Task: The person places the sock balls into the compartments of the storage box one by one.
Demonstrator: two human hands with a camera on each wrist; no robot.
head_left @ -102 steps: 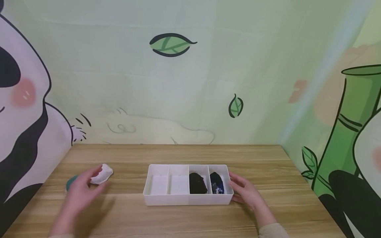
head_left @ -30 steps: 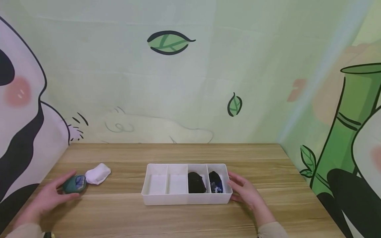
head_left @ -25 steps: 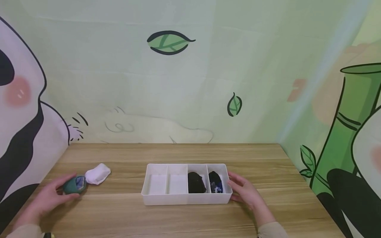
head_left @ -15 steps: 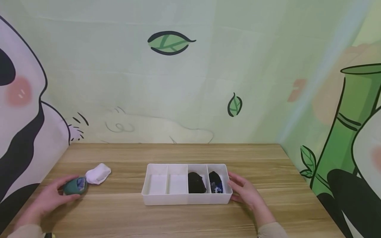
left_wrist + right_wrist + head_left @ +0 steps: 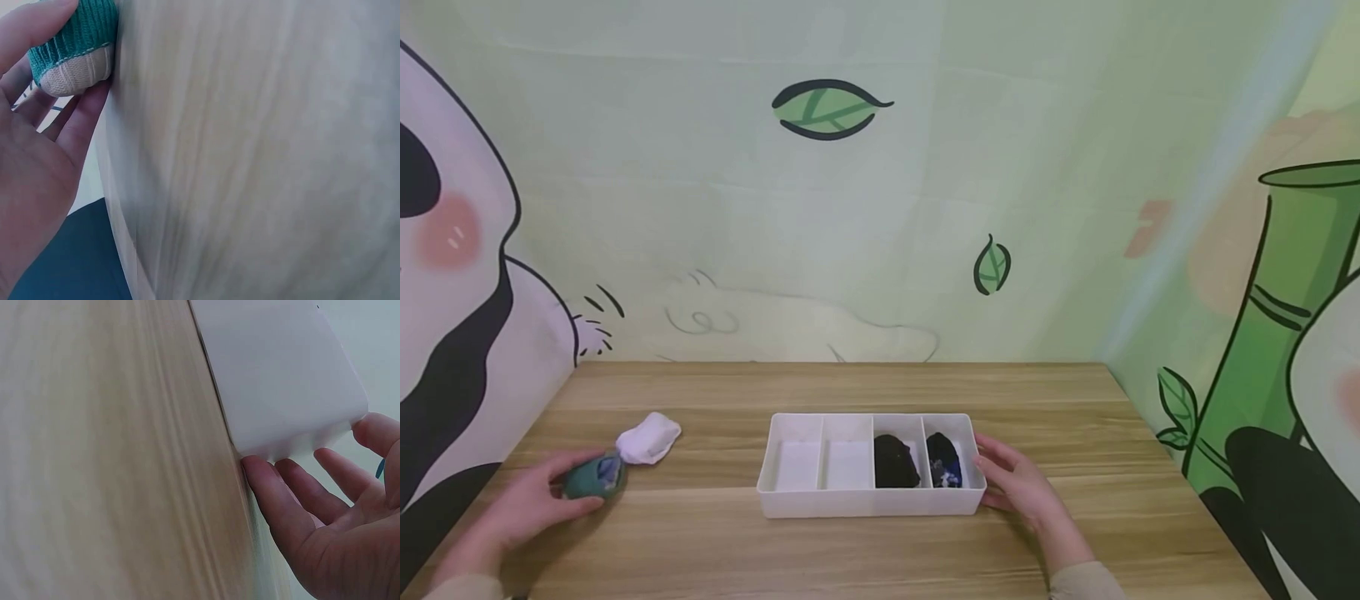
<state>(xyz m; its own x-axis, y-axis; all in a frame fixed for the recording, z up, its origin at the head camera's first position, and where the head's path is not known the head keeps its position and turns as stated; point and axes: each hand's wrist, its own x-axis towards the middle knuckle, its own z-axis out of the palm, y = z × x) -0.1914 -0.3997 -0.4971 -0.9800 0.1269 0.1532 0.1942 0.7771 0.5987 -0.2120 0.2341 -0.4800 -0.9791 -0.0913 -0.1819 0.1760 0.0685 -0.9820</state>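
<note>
My left hand [image 5: 531, 504] pinches a rolled teal sock [image 5: 593, 477] between thumb and fingers at the left of the table. In the left wrist view the teal sock [image 5: 81, 34] shows ribbed knit and a cream part. Just behind it lies a bundled white sock [image 5: 649, 438]. A white divided box [image 5: 872, 503] stands mid-table. Its two right compartments hold a black rolled sock [image 5: 895, 461] and a dark blue patterned sock [image 5: 944, 460]. My right hand [image 5: 1018, 483] touches the box's right end; in the right wrist view its fingertips rest against the white end wall [image 5: 287, 381].
The wooden table [image 5: 865, 558] meets a printed wall cloth [image 5: 880, 208] along its back edge. Two compartments at the box's left hold nothing. Panda and bamboo pictures flank the table on both sides.
My left hand has moved from beside the white sock leftward to the teal sock and closed round it. The teal sock has turned and shifted slightly right and nearer. My right hand has stayed at the box.
</note>
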